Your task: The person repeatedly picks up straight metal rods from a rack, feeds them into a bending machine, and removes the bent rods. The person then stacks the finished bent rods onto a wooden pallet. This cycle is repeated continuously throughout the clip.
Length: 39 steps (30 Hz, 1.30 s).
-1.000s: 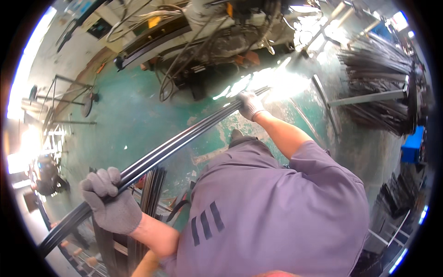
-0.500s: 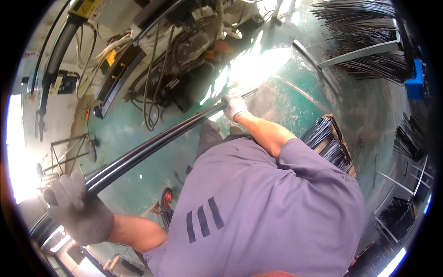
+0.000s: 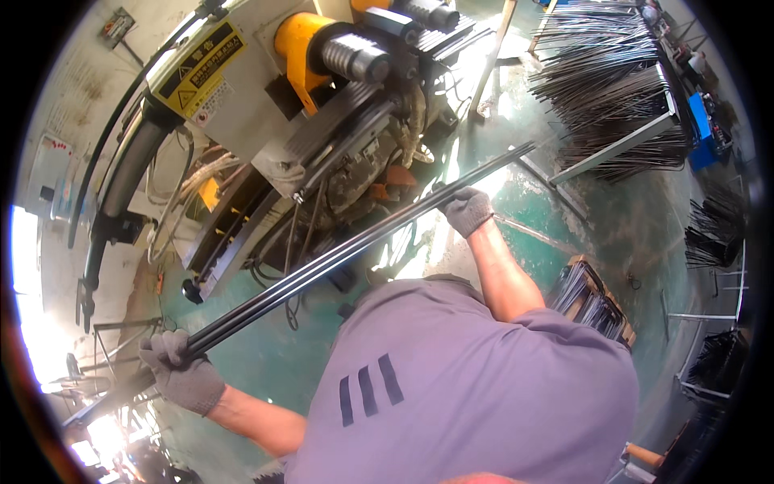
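A bundle of long dark metal rods (image 3: 322,270) runs from lower left to upper right, level with my chest. My left hand (image 3: 179,371), in a grey work glove, grips the bundle near its lower left end. My right hand (image 3: 466,210), also gloved, grips it further up toward the right end. The far tips of the rods reach past my right hand over the green floor. My grey shirt fills the lower middle of the view.
A large machine (image 3: 322,121) with yellow rollers, cables and a grey casing stands just beyond the rods. Racks of many thin dark rods (image 3: 613,97) lie at the upper right. A small crate of rods (image 3: 588,294) sits on the green floor (image 3: 266,355) by my right elbow.
The view has swung toward the machine, which now fills the upper left. Both hands keep their grip on the rod bundle, which has come close in front of the machine.
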Each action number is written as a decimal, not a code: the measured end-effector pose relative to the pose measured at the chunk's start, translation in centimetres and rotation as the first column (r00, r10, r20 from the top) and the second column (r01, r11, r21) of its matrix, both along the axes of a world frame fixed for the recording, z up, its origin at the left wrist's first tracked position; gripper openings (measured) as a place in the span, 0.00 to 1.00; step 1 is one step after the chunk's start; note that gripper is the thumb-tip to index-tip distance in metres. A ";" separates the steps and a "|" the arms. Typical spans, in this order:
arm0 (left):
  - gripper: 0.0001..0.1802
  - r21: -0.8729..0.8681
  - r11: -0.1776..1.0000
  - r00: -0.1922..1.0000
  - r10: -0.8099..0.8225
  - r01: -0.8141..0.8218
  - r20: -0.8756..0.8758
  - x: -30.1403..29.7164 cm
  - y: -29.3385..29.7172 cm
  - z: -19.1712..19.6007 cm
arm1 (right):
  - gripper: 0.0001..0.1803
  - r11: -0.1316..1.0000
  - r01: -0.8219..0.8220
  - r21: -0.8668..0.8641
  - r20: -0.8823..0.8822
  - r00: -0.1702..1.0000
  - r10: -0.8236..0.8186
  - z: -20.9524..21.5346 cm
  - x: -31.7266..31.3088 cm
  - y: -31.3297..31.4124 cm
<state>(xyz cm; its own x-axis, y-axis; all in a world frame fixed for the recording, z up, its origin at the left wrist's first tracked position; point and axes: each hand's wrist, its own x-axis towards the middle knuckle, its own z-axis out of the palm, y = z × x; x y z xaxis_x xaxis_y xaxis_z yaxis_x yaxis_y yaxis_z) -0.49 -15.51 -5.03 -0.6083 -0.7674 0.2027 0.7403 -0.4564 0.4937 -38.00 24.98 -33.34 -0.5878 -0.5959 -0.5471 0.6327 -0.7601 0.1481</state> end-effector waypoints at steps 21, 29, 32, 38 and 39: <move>0.12 0.236 0.803 0.748 0.342 -0.547 0.570 -4.6 -13.5 -13.2 | 0.18 0.551 0.237 0.800 -0.443 0.853 0.276 15.1 -16.1 -17.5; 0.15 0.221 0.770 0.677 0.339 -0.599 0.653 -6.9 -13.2 -14.4 | 0.15 0.446 0.287 0.848 -0.501 0.711 0.494 12.7 -17.5 -17.5; 0.14 0.296 0.705 0.661 0.318 -0.644 0.679 -9.3 -13.0 -15.5 | 0.15 0.370 0.305 0.878 -0.469 0.707 0.529 13.2 -17.9 -17.8; 0.16 0.291 0.683 0.626 0.310 -0.670 0.715 -12.2 -11.7 -16.5 | 0.18 0.133 0.284 0.950 -0.287 0.616 0.733 12.0 -19.8 -18.2; 0.17 0.282 0.685 0.624 0.318 -0.672 0.714 -12.2 -11.5 -16.5 | 0.18 0.159 0.279 0.947 -0.306 0.634 0.710 11.6 -19.8 -18.2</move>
<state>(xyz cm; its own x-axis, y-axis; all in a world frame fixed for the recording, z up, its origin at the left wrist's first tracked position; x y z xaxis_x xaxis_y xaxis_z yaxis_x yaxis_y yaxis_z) -12.71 -27.06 -21.52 0.0556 -0.8520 -0.5206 0.5716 -0.4004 0.7162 -57.83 6.79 -21.78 -0.9334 -0.1371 -0.3316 0.2962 0.2270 -0.9278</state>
